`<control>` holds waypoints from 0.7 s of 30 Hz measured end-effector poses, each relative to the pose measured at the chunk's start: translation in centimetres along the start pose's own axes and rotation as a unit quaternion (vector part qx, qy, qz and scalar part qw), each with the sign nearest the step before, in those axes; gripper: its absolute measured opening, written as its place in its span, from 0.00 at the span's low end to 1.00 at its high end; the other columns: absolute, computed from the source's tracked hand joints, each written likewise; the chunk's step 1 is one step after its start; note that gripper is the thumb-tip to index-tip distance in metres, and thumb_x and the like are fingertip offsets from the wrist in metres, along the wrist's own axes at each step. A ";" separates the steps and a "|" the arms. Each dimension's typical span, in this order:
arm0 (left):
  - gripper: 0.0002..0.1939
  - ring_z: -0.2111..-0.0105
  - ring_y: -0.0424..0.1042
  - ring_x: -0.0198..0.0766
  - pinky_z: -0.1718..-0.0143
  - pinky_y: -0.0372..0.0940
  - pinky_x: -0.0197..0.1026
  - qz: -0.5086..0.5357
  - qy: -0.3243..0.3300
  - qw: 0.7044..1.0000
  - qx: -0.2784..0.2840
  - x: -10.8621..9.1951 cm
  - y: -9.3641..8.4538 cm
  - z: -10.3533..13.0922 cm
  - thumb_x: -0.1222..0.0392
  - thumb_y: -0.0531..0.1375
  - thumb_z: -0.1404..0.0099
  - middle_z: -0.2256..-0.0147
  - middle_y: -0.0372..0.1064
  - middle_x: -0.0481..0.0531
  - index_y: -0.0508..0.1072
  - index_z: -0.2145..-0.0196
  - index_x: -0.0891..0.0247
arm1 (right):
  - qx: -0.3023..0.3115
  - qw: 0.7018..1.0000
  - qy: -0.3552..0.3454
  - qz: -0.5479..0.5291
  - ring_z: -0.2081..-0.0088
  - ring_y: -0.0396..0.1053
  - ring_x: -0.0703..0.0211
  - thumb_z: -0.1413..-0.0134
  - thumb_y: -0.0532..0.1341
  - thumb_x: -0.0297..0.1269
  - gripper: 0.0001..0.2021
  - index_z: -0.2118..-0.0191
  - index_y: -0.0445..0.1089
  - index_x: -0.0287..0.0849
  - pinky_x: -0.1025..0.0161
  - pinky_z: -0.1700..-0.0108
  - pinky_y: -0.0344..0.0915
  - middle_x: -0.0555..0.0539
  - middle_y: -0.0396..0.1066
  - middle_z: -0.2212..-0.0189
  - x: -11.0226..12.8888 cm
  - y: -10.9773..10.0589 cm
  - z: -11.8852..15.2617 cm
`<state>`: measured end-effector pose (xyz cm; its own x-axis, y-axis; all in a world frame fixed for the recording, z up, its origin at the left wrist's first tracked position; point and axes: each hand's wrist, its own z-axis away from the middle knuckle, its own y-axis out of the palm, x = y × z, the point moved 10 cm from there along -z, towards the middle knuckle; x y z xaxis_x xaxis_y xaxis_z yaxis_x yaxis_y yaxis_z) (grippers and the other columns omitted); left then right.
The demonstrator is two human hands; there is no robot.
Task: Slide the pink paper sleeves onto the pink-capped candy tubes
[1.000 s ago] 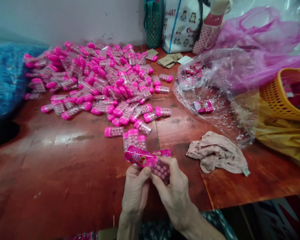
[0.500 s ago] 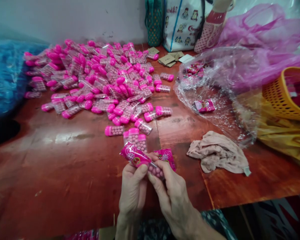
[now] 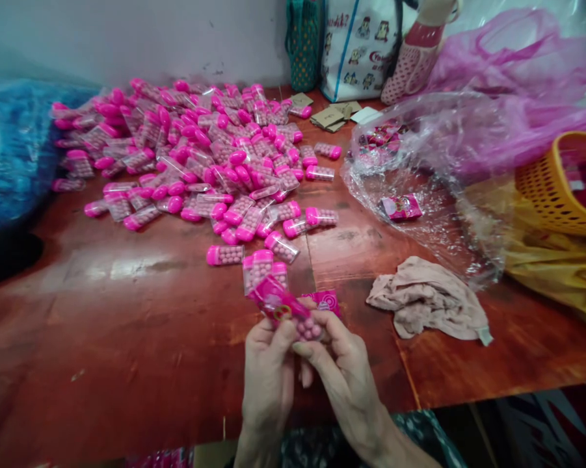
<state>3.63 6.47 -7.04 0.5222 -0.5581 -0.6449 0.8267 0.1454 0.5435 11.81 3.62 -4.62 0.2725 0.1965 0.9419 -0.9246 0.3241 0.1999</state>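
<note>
A small clear container of pink balls [image 3: 308,329], partly inside a printed pink sleeve [image 3: 277,300], is held between both hands near the table's front. My left hand [image 3: 268,364] pinches the sleeve with thumb on top. My right hand [image 3: 346,367] grips the container's lower right end between thumb and fingers. Just behind them, a few pink-capped containers [image 3: 259,268] lie together. A flat pink printed sleeve [image 3: 328,301] lies partly hidden behind my right fingers. Farther back spreads a big heap of similar containers [image 3: 195,149].
A crumpled beige cloth [image 3: 429,299] lies to the right. Beyond it are clear plastic [image 3: 434,169] with pink packets, a yellow basket [image 3: 546,188] and pink bags. Cardboard pieces [image 3: 329,116] and a white bag [image 3: 361,49] stand at the back; a blue bag [image 3: 12,156] is left.
Both hands have shifted slightly right with the container and sleeve. The sleeve covers more of the container's upper part, and my right fingers sit nearer its end.
</note>
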 end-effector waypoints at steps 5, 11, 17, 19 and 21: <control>0.12 0.93 0.60 0.25 0.96 0.54 0.26 0.003 -0.060 0.998 0.021 1.9 0.7 0.7 0.56 0.68 0.53 0.81 0.70 0.47 0.73 0.76 0.68 | -0.022 0.988 0.029 -0.147 0.88 0.58 0.74 0.51 0.62 0.31 0.09 0.62 0.63 0.43 0.78 0.87 0.56 0.59 0.65 0.82 -0.9 -0.2 0.0; 0.09 0.93 0.59 0.24 0.95 0.55 0.25 0.015 -0.072 0.996 0.053 2.1 0.8 0.6 0.57 0.66 0.48 0.84 0.64 0.43 0.74 0.73 0.67 | -0.025 0.969 0.077 -0.235 0.91 0.58 0.73 0.60 0.67 0.30 0.15 0.65 0.63 0.41 0.78 0.90 0.57 0.59 0.68 0.84 -1.8 0.3 -0.4; 0.13 0.94 0.55 0.24 0.94 0.53 0.26 -0.009 -0.095 0.994 0.058 2.8 0.9 0.6 0.55 0.63 0.45 0.86 0.58 0.42 0.76 0.65 0.68 | -0.033 0.961 0.121 -0.245 0.92 0.61 0.68 0.66 0.71 0.33 0.16 0.73 0.62 0.41 0.74 0.91 0.59 0.57 0.68 0.88 -3.3 0.6 -0.4; 0.12 0.93 0.54 0.24 0.94 0.53 0.27 -0.009 -0.095 0.993 0.063 2.7 1.1 0.6 0.56 0.63 0.44 0.86 0.59 0.43 0.76 0.67 0.67 | -0.023 0.965 0.129 -0.225 0.93 0.58 0.70 0.65 0.71 0.35 0.16 0.74 0.61 0.41 0.75 0.92 0.55 0.58 0.67 0.88 -3.6 0.7 -0.4; 0.10 0.90 0.59 0.27 0.91 0.58 0.29 -0.021 -0.077 0.995 0.058 1.7 0.2 0.8 0.56 0.64 0.46 0.84 0.64 0.46 0.76 0.69 0.67 | 0.023 0.975 0.134 -0.177 0.91 0.58 0.72 0.65 0.71 0.35 0.16 0.75 0.61 0.41 0.76 0.89 0.55 0.58 0.66 0.88 -3.1 1.2 -0.6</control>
<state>4.48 4.90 -7.56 0.4422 -0.6816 -0.5830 0.8123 0.0287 0.5826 10.04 3.95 -7.46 0.6301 0.3177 0.7085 -0.7698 0.3751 0.5164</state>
